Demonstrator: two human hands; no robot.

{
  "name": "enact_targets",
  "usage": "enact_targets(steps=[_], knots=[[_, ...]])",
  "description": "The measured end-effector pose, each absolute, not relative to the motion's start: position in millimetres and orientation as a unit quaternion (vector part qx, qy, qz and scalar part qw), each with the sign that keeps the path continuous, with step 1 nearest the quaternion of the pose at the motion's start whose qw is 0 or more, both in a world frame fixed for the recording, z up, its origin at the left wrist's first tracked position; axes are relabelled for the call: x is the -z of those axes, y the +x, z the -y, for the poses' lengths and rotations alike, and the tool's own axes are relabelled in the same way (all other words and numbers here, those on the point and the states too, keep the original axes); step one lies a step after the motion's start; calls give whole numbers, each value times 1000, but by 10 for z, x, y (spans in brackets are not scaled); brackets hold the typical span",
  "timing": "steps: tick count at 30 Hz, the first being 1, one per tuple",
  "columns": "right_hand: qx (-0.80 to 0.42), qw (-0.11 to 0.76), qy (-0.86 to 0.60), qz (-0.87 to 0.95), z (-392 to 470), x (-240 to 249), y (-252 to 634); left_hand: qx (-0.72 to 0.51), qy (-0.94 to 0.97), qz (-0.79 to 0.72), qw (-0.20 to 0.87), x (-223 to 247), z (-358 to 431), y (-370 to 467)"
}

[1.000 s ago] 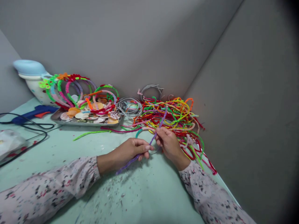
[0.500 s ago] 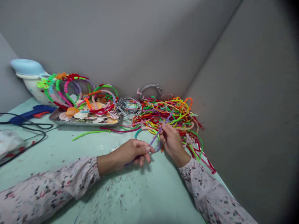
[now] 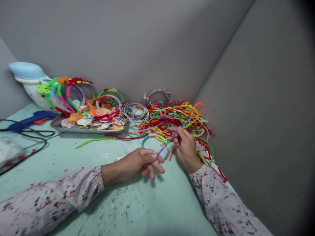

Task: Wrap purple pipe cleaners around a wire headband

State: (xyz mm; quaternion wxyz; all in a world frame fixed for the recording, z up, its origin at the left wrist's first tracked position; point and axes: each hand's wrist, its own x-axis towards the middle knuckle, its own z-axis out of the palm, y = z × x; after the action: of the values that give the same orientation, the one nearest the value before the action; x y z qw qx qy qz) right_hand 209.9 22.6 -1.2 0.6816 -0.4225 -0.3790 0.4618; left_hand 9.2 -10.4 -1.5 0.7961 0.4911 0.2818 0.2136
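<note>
A purple pipe cleaner (image 3: 167, 143) is stretched slantwise between my two hands, above the table. My left hand (image 3: 144, 162) pinches its lower end between thumb and forefinger, the other fingers loosely curled. Higher up, my right hand (image 3: 184, 146) grips it, and its free end points up and right over the pile. Just behind my hands lies a multicoloured ring of pipe cleaner (image 3: 145, 140) in teal, pink, green and purple, partly hidden by them. A tangled heap of pipe cleaners (image 3: 169, 119) in many colours spreads beyond my right hand.
A metal tray (image 3: 88, 130) holds seashells and several colourful pipe-cleaner hoops (image 3: 70, 95). Coils of grey wire (image 3: 135, 113) sit beside it. At left are a blue glue gun (image 3: 31, 119), its black cord, a plastic bag (image 3: 11, 150) and a blue-lidded container (image 3: 29, 70). Grey walls border the table.
My right hand has moved right, away from my left. The purple pipe cleaner has slid through my left fingers, and its tail below that hand no longer shows.
</note>
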Motion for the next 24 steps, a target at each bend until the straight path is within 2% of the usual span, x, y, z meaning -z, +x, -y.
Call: enact_targets(steps=[15,19,24], knots=[[-411,704,-441,374,-230,-2,2170,-213,480,-276,805,3,53,38],[-417,711,-429,369,-229,-37,2152,-187,490,-264,810,24,90,62],[-426,711,-433,355,-257,-50,2199,-213,470,-283,809,12,85,57]])
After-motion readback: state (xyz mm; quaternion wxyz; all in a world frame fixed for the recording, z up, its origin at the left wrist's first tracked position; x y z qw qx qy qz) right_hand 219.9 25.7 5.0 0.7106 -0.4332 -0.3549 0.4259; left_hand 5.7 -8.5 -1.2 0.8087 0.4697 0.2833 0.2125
